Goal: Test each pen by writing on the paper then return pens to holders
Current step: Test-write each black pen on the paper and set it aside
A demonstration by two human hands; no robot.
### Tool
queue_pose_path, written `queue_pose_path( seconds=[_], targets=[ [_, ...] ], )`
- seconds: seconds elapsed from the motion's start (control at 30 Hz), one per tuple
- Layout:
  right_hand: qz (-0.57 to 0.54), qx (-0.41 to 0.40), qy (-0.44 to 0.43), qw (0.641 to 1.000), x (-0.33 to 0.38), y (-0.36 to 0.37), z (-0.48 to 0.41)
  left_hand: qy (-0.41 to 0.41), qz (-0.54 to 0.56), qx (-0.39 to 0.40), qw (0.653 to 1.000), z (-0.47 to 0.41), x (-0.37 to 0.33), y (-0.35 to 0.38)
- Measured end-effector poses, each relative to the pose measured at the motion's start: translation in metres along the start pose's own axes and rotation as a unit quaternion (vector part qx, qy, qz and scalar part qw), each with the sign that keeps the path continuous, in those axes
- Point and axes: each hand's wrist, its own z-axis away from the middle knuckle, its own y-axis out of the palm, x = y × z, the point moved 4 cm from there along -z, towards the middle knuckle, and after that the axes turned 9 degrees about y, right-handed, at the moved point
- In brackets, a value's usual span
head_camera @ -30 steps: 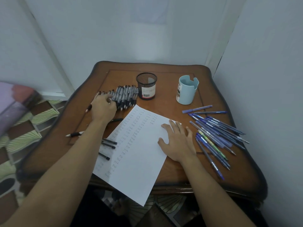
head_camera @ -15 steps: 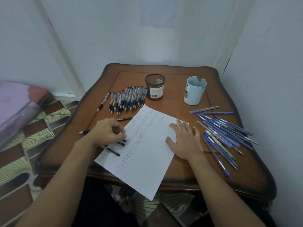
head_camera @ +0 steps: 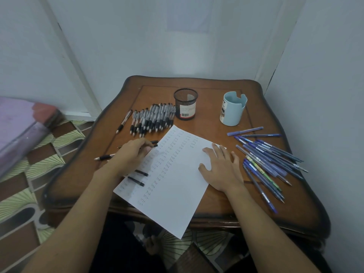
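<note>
Head view: the wooden bench (head_camera: 212, 125) carries everything, with the sheet of paper (head_camera: 177, 186) lying skewed at its middle, the near corner hanging past the bench edge. The right hand (head_camera: 220, 168) lies flat on the paper's right edge, fingers (head_camera: 217, 152) spread and straight, pinning a thin sheet that would likely slide on polished wood. The left hand (head_camera: 130, 154) sits at the paper's left edge, fingers curled and apparently pinching a black pen (head_camera: 154, 145) whose dark end pokes toward the written columns.

Beyond the paper's far corner stand the black mesh holder (head_camera: 185, 104) and the light blue holder (head_camera: 233, 109); neither shows a pen inside. A row of black-grip pens (head_camera: 153, 119) lies beyond the paper's far left edge, and a heap of blue pens (head_camera: 266, 160) lies to the paper's right.

Each pen looks light, stiff and prone to roll, so the rubber grip near the tip seems the surest hold.
</note>
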Motion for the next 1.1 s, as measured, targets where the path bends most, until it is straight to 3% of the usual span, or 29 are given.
queue_pose_path(
  seconds=[0.13,0.47,0.8,1.03,1.1],
  targets=[
    [-0.003,0.003,0.001,1.000,0.000,0.000,0.001,0.068,0.047,-0.127,0.988,-0.006,-0.024,-0.003],
    [0.007,0.005,0.006,1.000,-0.001,0.002,-0.001,0.071,0.069,-0.204,0.974,-0.027,-0.064,0.003],
    [0.003,0.002,0.001,1.000,0.000,0.001,-0.001,0.071,0.035,-0.160,0.984,-0.041,-0.080,0.020],
    [0.003,0.004,-0.001,1.000,-0.001,0.001,-0.001,0.165,0.096,-0.189,0.963,-0.052,-0.086,0.025],
    [0.007,0.005,0.000,1.000,-0.001,0.002,-0.001,0.149,0.136,-0.195,0.960,-0.056,-0.087,0.027]
  ],
)
